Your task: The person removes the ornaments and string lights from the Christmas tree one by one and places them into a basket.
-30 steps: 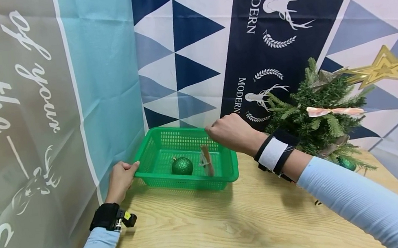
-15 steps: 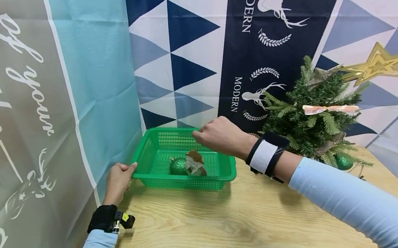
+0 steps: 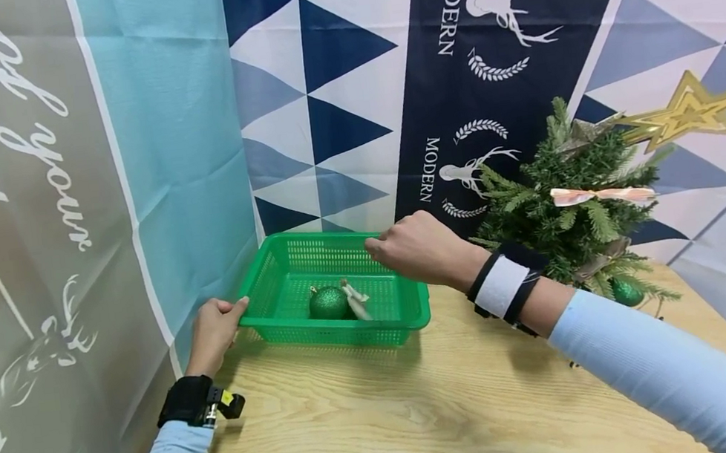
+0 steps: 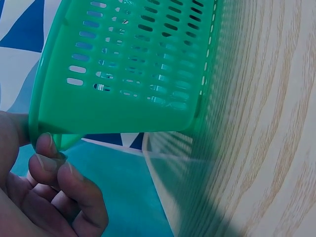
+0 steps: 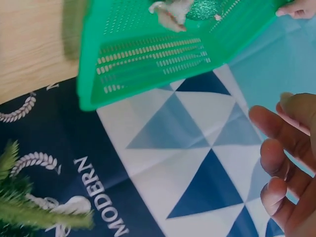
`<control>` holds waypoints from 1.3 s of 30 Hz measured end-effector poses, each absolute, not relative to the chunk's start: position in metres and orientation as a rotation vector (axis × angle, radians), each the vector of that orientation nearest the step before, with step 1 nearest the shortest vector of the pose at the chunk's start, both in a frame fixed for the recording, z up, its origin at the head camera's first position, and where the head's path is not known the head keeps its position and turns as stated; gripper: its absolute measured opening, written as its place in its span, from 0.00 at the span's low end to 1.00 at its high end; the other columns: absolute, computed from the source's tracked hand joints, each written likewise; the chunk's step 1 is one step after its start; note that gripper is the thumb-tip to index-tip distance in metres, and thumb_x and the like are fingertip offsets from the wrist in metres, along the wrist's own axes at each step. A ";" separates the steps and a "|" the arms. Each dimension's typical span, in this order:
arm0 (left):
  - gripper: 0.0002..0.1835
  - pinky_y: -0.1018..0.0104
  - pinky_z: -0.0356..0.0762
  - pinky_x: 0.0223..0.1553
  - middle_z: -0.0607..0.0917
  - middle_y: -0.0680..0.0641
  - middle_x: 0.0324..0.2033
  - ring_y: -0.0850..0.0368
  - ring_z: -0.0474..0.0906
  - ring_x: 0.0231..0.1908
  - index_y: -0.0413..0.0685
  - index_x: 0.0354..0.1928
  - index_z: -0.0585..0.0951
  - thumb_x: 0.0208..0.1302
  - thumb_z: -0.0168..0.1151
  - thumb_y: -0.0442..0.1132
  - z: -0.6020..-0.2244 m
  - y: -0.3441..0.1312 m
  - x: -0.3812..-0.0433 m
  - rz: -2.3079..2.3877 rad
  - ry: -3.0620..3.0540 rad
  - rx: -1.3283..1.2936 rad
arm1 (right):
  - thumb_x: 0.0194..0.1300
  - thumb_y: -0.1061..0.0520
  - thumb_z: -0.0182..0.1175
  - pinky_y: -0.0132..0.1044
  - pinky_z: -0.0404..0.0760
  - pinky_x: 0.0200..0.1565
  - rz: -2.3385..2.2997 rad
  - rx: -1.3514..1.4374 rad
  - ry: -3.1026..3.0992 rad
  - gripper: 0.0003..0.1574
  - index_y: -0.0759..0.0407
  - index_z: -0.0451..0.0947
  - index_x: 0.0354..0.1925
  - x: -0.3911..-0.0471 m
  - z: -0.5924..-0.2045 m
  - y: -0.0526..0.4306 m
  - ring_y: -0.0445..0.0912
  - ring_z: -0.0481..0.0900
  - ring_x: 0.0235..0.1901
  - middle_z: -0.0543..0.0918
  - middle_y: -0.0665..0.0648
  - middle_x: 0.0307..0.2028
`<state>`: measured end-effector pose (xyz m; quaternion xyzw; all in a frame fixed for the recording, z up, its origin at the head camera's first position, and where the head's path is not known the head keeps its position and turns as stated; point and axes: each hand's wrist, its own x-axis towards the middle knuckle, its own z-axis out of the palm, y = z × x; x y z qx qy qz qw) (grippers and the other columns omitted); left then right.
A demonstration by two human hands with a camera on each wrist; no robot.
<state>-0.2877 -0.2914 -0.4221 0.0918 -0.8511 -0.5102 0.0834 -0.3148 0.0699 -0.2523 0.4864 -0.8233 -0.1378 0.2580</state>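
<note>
My left hand (image 3: 215,331) pinches the near left corner of the green plastic basket (image 3: 341,328). In the left wrist view, the thumb (image 4: 15,129) is on one side of the rim and curled fingertips on the other. Inside the basket lies a glittery green Christmas ball (image 3: 328,304), with a small pale ribbon bow (image 3: 357,302) close against its right side. Over the basket's far right part hovers my right hand (image 3: 422,247); the right wrist view shows its fingers (image 5: 276,158) loosely bent with nothing between them.
To the right stands a small Christmas tree (image 3: 586,208) with a gold star (image 3: 687,116), a pink bow (image 3: 601,194) and a green ball (image 3: 627,290). Printed cloth walls (image 3: 345,71) rise behind and left of the wooden table (image 3: 331,417).
The bow has tumbled from the basket's right part to beside the green ball. My right hand moved left, then slightly back right. The left hand keeps its hold on the basket.
</note>
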 end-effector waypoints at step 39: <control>0.23 0.58 0.64 0.24 0.69 0.48 0.19 0.53 0.64 0.17 0.37 0.49 0.70 0.80 0.54 0.54 -0.415 -0.290 -0.285 -1.480 -2.593 0.260 | 0.69 0.55 0.68 0.45 0.70 0.15 -0.314 0.655 -2.676 0.07 0.55 0.89 0.43 -0.294 -0.173 0.323 0.44 0.70 0.14 0.76 0.49 0.15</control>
